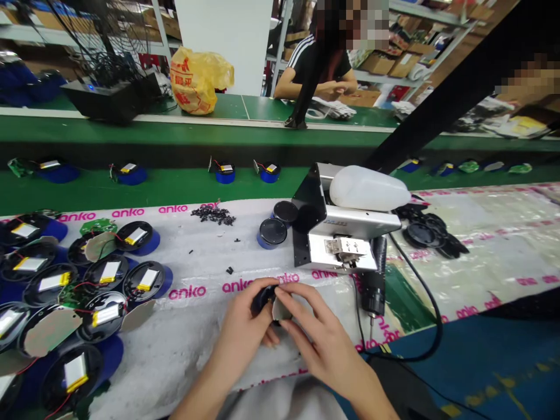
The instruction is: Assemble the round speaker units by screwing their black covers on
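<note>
Near the front edge of the covered table, my left hand (251, 318) is wrapped round a dark round part (262, 298), mostly hidden by the fingers. My right hand (308, 321) pinches a pale, flat round piece (279, 309) against the dark part's right side. Both hands touch each other's work closely. Beyond them, small black pieces (214, 214) lie in a loose pile. Two blue housings with black tops (272, 232) stand beside a metal machine (345, 224). Many blue housings with batteries (142, 280) crowd the left side.
A black electric screwdriver (374, 286) with a cable lies right of my hands. Black round parts (424, 230) are piled behind it. A green conveyor (179, 184) carries more housings. Across it sits a person (321, 76), near a yellow bag (196, 79).
</note>
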Demonstrator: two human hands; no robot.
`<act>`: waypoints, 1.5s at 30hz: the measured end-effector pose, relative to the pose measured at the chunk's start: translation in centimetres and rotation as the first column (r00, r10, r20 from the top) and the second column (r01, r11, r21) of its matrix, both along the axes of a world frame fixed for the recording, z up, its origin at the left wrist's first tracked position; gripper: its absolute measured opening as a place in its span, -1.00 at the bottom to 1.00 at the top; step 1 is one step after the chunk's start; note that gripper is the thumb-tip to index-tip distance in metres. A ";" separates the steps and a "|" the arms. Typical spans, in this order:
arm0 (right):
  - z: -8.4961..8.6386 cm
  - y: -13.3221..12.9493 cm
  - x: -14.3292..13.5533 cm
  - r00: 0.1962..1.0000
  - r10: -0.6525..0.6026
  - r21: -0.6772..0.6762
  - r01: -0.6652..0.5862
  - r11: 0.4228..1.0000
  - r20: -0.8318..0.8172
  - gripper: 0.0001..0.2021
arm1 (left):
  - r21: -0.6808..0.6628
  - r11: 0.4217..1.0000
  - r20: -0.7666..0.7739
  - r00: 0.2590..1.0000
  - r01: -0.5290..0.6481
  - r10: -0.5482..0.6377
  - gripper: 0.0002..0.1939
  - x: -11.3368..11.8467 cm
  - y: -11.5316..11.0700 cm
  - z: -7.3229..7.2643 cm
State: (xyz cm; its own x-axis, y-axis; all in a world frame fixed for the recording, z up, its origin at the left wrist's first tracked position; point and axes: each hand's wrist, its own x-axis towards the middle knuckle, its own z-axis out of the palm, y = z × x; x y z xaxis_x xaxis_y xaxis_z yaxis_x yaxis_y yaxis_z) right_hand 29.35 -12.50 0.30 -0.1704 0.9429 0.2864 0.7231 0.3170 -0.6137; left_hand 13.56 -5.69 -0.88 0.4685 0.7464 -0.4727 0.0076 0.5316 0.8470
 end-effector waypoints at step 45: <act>1.4 2.4 -0.4 1.000 -0.009 -0.151 0.006 0.989 -0.017 -0.76 | 0.007 1.000 0.027 0.999 0.023 -0.023 -0.35 -1.7 -0.2 -0.8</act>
State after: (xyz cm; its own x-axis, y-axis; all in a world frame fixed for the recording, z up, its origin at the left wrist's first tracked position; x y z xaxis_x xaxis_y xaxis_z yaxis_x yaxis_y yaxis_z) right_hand 28.91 -10.12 1.75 -0.1591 0.9767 0.1440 0.7137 0.2146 -0.6668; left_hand 11.84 -5.90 -1.68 0.4984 0.7381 -0.4547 -0.0031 0.5260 0.8505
